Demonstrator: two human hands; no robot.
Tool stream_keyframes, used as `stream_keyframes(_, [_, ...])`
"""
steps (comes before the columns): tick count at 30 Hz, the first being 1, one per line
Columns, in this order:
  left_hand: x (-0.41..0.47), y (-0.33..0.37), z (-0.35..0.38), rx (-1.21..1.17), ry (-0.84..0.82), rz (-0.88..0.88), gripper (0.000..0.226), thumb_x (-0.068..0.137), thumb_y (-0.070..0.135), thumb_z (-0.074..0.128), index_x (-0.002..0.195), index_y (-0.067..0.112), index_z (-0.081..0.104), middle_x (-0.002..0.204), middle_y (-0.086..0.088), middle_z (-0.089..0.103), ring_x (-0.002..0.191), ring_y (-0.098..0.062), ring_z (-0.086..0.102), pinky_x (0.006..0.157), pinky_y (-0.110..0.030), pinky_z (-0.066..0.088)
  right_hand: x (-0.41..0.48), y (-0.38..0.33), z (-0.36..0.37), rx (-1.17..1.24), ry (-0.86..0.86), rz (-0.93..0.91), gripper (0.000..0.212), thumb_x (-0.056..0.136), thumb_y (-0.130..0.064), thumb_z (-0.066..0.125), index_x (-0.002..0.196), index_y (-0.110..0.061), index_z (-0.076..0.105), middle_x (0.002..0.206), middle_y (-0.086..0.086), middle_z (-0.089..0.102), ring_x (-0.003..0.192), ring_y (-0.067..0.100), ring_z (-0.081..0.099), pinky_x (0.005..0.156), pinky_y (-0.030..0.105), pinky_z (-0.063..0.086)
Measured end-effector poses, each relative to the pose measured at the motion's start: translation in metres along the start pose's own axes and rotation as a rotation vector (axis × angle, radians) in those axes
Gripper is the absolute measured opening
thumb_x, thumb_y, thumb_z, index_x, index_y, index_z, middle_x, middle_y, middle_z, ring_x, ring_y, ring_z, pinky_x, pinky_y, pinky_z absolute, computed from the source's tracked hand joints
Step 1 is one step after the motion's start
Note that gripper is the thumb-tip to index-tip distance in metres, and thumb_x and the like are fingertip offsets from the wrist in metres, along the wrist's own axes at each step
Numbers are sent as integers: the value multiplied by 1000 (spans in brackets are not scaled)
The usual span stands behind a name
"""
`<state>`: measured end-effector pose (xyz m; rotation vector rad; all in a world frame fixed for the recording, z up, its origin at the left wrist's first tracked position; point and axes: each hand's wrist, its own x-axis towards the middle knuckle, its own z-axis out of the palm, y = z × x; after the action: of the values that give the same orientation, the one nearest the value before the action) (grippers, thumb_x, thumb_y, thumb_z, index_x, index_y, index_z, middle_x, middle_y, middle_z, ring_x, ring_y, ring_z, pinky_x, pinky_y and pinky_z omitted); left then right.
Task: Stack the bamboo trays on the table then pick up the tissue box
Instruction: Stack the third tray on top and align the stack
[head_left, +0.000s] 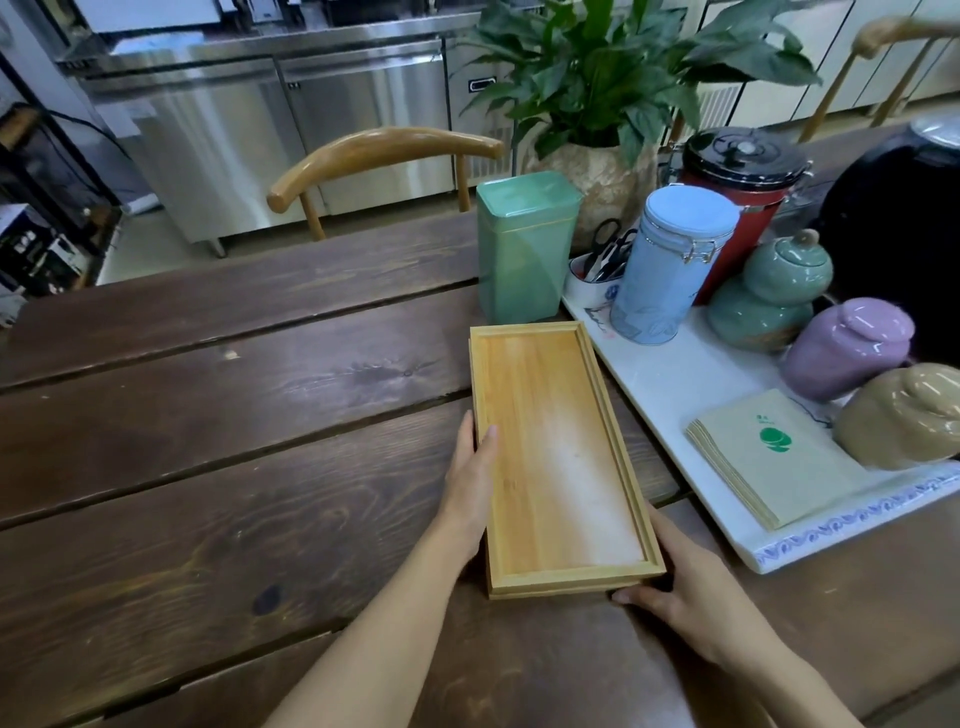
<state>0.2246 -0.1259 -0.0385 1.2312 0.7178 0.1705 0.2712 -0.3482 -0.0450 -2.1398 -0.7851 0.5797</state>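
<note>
Bamboo trays (556, 447): two stacked, the upper one sitting slightly off-square on the lower, whose edge shows along the near end and the right side; both lie flat on the tabletop (234, 415), long side running away from the person.
Left hand (470, 486): lies against the stack's left long side, thumb hooked over the rim of the upper tray, fingers flat along the outside wall; a light clasp, not a closed fist.
Right hand (691, 582): cups the near right corner of the stack, fingers curled under the bottom edge, thumb side hidden behind the tray.
Green tin (524, 249): upright, just beyond the far end of the trays.
White platter (675, 395): just right of the stack, with a blue pattern on its near rim.
On the platter: a pale blue clip-top canister (670, 270), a celadon gourd jar (769, 296), a purple jar (847, 348), a tan jar (904, 415) and a pack of napkins (774, 457) with a green logo.
Behind: a red canister (737, 176) with a black lid, a potted plant (608, 78), a wooden chair (374, 156).
Tissue box: cannot tell which item it is.
</note>
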Motion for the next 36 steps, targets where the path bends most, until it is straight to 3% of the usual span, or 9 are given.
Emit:
stream_keyframes(5, [4, -4, 9, -98, 32, 19, 49, 99, 25, 38, 145, 35, 28, 142, 0, 49, 124, -19, 50, 102, -41, 42, 6, 6, -16, -119, -25, 38, 94, 63, -19, 80, 119, -68, 23, 90, -57, 51, 94, -31, 45, 78, -4, 32])
stream_keyframes(9, [7, -4, 22, -132, 55, 37, 48, 99, 21, 36, 144, 36, 29, 142, 2, 49, 125, -18, 49, 107, -43, 38, 13, 12, -29, -241, 10, 71, 62, 71, -11, 73, 106, -52, 43, 77, -22, 64, 87, 14, 64, 64, 15, 42])
stream_keyframes(13, [15, -8, 40, -142, 79, 30, 48, 100, 19, 35, 145, 36, 29, 144, 2, 47, 129, -19, 46, 110, -48, 34, 21, 23, -46, -396, 17, 93, 65, 72, -12, 70, 127, -31, 41, 92, 5, 68, 90, 30, 60, 67, 32, 41])
stream_keyframes(16, [20, -9, 52, -164, 91, 22, 51, 99, 17, 36, 147, 32, 26, 147, -1, 43, 132, -22, 43, 111, -49, 33, 28, 21, -56, -459, 61, 65, 45, 65, -4, 72, 103, -21, 54, 76, 2, 60, 81, 34, 56, 64, 31, 31])
stream_keyframes(21, [24, -11, 61, -186, 112, 17, 52, 98, 21, 38, 146, 36, 25, 148, 1, 41, 132, -20, 42, 111, -48, 32, 31, 29, -61, -554, 183, -13, 70, 39, 19, 78, 105, 4, 62, 69, 10, 60, 62, 43, 58, 56, 43, 42])
stream_keyframes(25, [26, -12, 68, -145, 144, 26, 51, 98, 24, 38, 144, 43, 25, 150, 6, 38, 134, -17, 38, 112, -48, 30, 32, 39, -68, -485, 191, -49, 58, 45, 18, 79, 99, 3, 64, 82, 15, 65, 73, 40, 58, 65, 39, 41])
stream_keyframes(30, [29, -11, 63, -63, 151, 37, 50, 96, 28, 43, 142, 42, 29, 147, 6, 41, 131, -17, 42, 110, -48, 34, 35, 44, -70, -370, 182, -44, 60, 47, 13, 81, 103, 0, 64, 90, 0, 55, 86, 32, 59, 75, 34, 39])
stream_keyframes(36, [73, 21, 52, -25, 165, 34, 49, 97, 33, 40, 144, 34, 27, 143, -3, 47, 128, -23, 46, 108, -50, 35, 35, 41, -67, -416, 121, -71, 70, 39, 1, 89, 104, 3, 63, 97, 16, 66, 88, 42, 62, 73, 48, 48])
